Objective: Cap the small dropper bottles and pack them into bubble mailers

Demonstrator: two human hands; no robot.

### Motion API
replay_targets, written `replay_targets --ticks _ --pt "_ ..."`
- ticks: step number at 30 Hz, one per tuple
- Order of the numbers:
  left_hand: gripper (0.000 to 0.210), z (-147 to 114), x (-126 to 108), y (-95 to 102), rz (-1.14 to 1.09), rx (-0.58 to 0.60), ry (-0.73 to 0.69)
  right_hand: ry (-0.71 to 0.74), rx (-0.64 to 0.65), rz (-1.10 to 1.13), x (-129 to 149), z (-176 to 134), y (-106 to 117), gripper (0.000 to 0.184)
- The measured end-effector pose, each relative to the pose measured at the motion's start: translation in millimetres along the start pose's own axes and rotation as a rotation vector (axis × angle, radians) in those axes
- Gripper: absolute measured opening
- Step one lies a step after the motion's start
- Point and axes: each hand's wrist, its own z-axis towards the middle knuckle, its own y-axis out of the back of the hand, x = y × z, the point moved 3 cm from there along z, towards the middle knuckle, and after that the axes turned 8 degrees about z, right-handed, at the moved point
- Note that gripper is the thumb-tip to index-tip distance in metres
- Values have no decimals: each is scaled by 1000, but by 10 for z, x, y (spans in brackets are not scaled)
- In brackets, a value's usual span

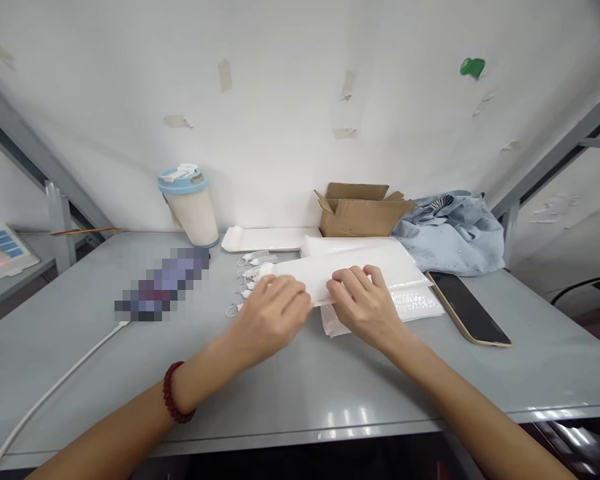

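Observation:
A white padded envelope point(300, 268) lies across both hands, its near edge in my fingers. My left hand point(275, 312) is closed on its left part, fingers curled over the edge. Closed on the same edge a little further right is my right hand point(363, 303); its fingertips press into the envelope. More white padded envelopes point(420, 303) lie stacked under and behind it, one showing a bubbled surface. Left of the envelopes sit several small white pieces with loops and clear parts point(245, 293), partly hidden by my left hand.
At the back stand a blue-lidded cup point(193, 207), a flat white packet point(275, 238) and an opened cardboard box point(365, 217). Light blue cloth point(453, 233) and a phone point(467, 308) lie right. A blurred device point(165, 283) with a white cable point(60, 387) is left.

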Motion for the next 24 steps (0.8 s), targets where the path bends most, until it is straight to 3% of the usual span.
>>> replay_targets --ticks 3,5,7,9,11,15,20,24 --pt "16 -35 366 34 -180 -1 569 -35 1 16 -61 -14 -18 24" --pt "36 -99 612 26 -405 125 956 -68 -30 20 -70 -13 -3 26" --pt "45 -142 736 -12 -780 289 1162 -96 -51 19 -55 -9 12 27" --pt "40 -146 761 -31 -1074 361 1195 -117 -41 22 -31 -4 18 27" --pt "32 -131 730 -37 -1212 334 1164 -130 -1 33 -9 1 16 27" --pt "26 -72 530 -53 -1241 310 1097 -134 139 169 28 5 -6 38" --pt "28 -56 205 -142 -1304 454 1175 -176 387 348 49 -43 -102 65" --pt "35 -143 11 -225 -1314 625 1307 -225 443 397 36 -87 -168 70"
